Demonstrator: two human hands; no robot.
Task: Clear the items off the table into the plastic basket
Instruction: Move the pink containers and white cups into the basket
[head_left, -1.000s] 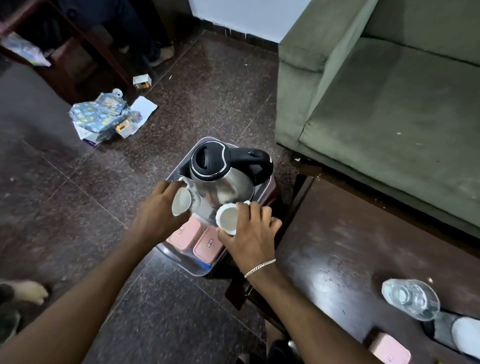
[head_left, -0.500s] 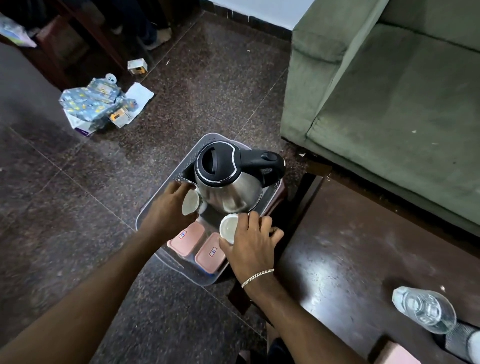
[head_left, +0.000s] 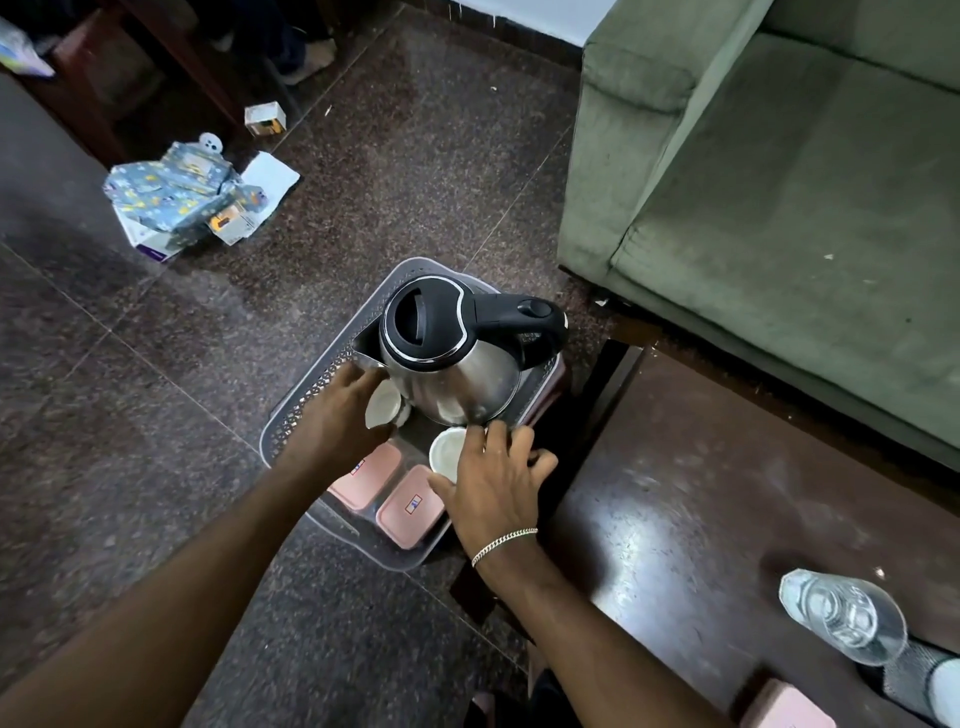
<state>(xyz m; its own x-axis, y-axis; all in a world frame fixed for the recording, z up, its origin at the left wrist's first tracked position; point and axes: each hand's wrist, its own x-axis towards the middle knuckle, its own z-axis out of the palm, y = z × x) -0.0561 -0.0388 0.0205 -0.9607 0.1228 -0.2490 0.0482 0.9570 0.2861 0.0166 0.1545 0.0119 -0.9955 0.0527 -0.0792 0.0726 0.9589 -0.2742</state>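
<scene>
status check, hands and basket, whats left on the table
Left hand and right hand each setting a white cup beside the kettle in the basket. Water bottle still on table.

Both forearms are bare, with no sleeves in view. The right hand (head_left: 496, 486) has a thin silver chain bracelet (head_left: 503, 545) around the wrist. The left hand (head_left: 337, 423) and its wrist are unadorned.
</scene>
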